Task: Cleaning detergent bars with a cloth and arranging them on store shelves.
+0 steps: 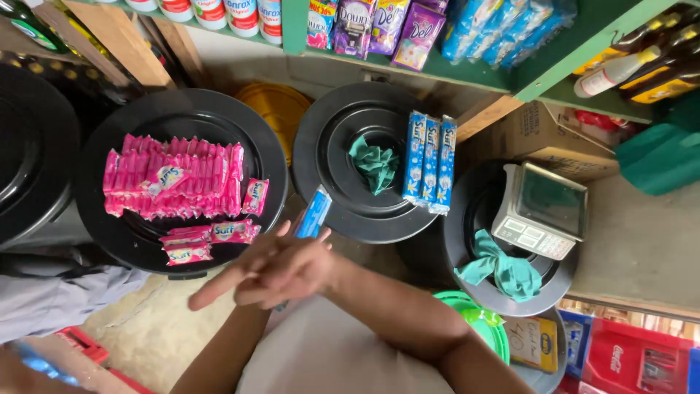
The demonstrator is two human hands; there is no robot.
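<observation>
My two hands are pressed together in front of me, low in the middle of the view. My right hand lies over my left hand. One finger of the left hand sticks out to the side. A blue strip of sachets pokes up just behind my fingers. I think the hands pinch it between them, but the grip is hidden, so I cannot tell for sure which hand holds it.

In front of me are big black drum lids. The left black lid carries a pile of pink sachets, with a few loose pink packets near its front edge. The middle black lid carries a crumpled green cloth and three blue sachet strips lying side by side. The right lid has a small weighing scale and another green cloth on it. Above is a green shelf with bottles and packets.

To do this well, I would keep the blue strip flat and hold it near one end, so it does not fold or slip. I would move slowly and keep my arms clear of the loose pink packets, since a bump could knock them to the floor.
</observation>
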